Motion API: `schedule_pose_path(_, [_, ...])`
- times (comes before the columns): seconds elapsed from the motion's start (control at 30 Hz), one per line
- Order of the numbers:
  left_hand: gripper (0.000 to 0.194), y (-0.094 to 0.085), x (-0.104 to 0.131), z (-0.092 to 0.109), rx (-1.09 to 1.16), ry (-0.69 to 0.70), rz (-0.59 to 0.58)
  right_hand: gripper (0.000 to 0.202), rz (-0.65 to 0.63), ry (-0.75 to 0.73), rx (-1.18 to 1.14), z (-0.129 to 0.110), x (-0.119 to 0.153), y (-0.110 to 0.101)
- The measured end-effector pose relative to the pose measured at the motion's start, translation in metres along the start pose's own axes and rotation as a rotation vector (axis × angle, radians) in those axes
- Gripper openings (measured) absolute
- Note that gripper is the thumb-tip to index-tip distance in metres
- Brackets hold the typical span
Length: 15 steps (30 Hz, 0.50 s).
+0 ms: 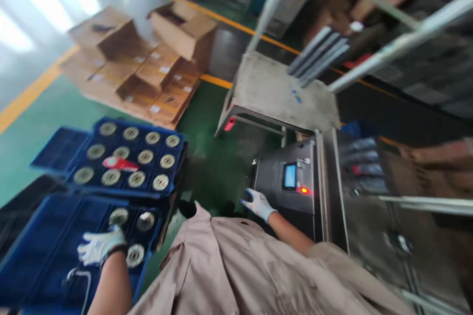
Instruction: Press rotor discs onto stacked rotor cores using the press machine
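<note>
Twelve round metal discs (136,179) sat in one blue crate (180,150); three more lay in a second blue crate (33,241); two white gloves (260,204), one red tool (127,164), one lit screen (290,176) and one red light (304,190) showed.

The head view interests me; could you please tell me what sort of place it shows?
Most likely a factory floor or workshop: blue trays of round parts, a grey cabinet with a lit screen, and yellow lines on a green floor.

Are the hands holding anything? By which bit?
I see nothing in the white-gloved right hand. The white-gloved left hand is near a round, silvery metal disc; blur hides any hold.
</note>
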<state>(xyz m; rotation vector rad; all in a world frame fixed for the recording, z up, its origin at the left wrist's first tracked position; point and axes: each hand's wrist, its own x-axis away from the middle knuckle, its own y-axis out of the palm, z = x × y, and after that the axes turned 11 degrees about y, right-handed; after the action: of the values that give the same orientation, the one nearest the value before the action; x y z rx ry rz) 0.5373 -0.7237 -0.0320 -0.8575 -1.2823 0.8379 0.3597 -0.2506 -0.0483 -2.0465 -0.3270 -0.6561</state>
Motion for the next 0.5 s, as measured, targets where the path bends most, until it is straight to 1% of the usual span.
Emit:
schedule_pose_path(0.03, [0.086, 0.002, 0.008, 0.024, 0.04, 0.106, 0.094, 0.058, 0.023, 0.013, -0.041, 0.005, 0.0, -0.004])
schedule_pose_path(0.07, [0.086, 0.007, 0.019, 0.051, 0.084, 0.25, 0.141, 0.06, 0.043, 0.024, -0.078, 0.012, 0.001, -0.009])
schedule_pose_path(0.1, [0.085, 0.013, 0.034, 0.082, 0.112, 0.422, 0.15, 0.061, 0.058, 0.03, -0.11, 0.02, 0.002, -0.015])
schedule_pose_path(0.13, [0.083, 0.022, 0.053, 0.114, 0.126, 0.6, 0.112, 0.061, 0.069, 0.029, -0.139, 0.029, 0.003, -0.021])
schedule_pose_path(0.17, [0.078, 0.031, 0.075, 0.148, 0.126, 0.77, 0.024, 0.062, 0.078, 0.023, -0.167, 0.038, 0.004, -0.028])
schedule_pose_path(0.2, [0.069, 0.043, 0.1, 0.181, 0.111, 0.921, -0.088, 0.063, 0.085, 0.011, -0.196, 0.048, 0.003, -0.036])
schedule_pose_path(0.27, [0.047, 0.07, 0.156, 0.243, 0.056, 1.151, -0.298, 0.064, 0.106, -0.023, -0.268, 0.067, -0.001, -0.055])
schedule_pose_path(0.3, [0.039, 0.086, 0.186, 0.27, 0.02, 1.239, -0.367, 0.065, 0.123, -0.041, -0.314, 0.076, -0.003, -0.067])
schedule_pose_path(0.33, [0.036, 0.104, 0.217, 0.294, -0.022, 1.313, -0.417, 0.066, 0.146, -0.056, -0.367, 0.086, -0.007, -0.08])
schedule_pose_path(0.4, [0.038, 0.139, 0.278, 0.329, -0.11, 1.44, -0.463, 0.067, 0.206, -0.082, -0.488, 0.106, -0.012, -0.112])
schedule_pose_path(0.47, [0.04, 0.17, 0.332, 0.351, -0.21, 1.564, -0.517, 0.062, 0.286, -0.088, -0.613, 0.134, -0.014, -0.151])
schedule_pose_path(0.5, [0.041, 0.181, 0.356, 0.359, -0.262, 1.621, -0.552, 0.059, 0.329, -0.083, -0.671, 0.151, -0.012, -0.172])
